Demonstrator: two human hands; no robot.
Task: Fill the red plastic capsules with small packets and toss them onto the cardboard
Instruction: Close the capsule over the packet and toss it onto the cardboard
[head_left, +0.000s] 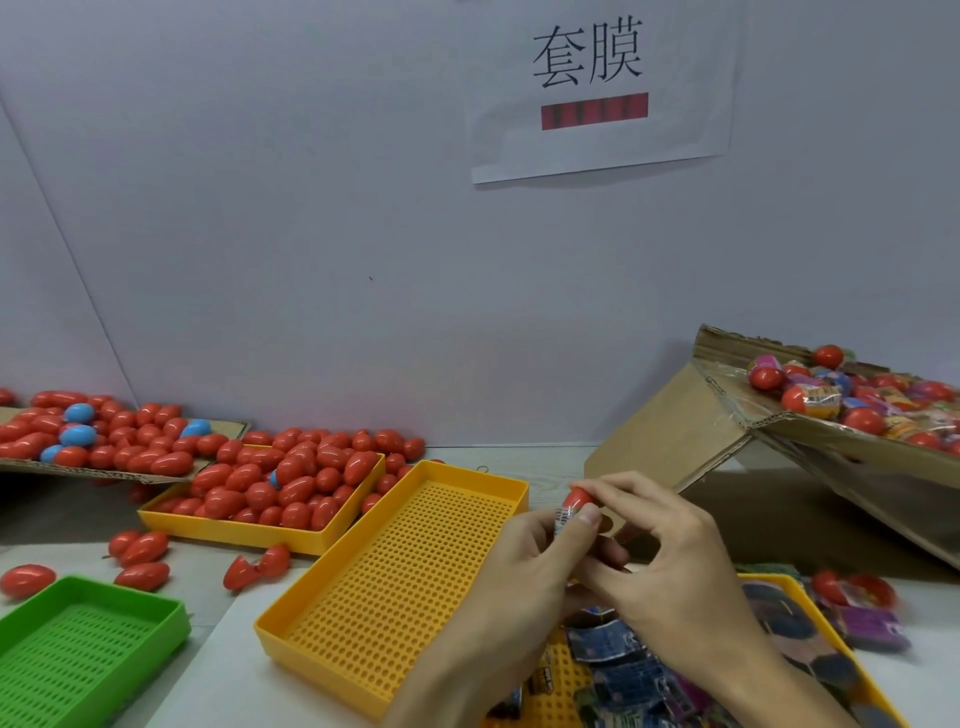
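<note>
Head view shows both hands meeting above the bench: the left hand (524, 561) grips a red capsule (579, 500) with a printed packet (565, 517) poking from it, while the right hand (670, 566) has its fingers (613, 486) curled over the capsule's tip. The shell looks light, stiff and smooth, likely slippery, so pinching both halves near the seam seems best. One yellow tray (291, 535) holds red capsules, the middle yellow tray (467, 475) has none, a third tray (795, 584) holds packets, and the tilted cardboard (675, 421) carries filled capsules.
</note>
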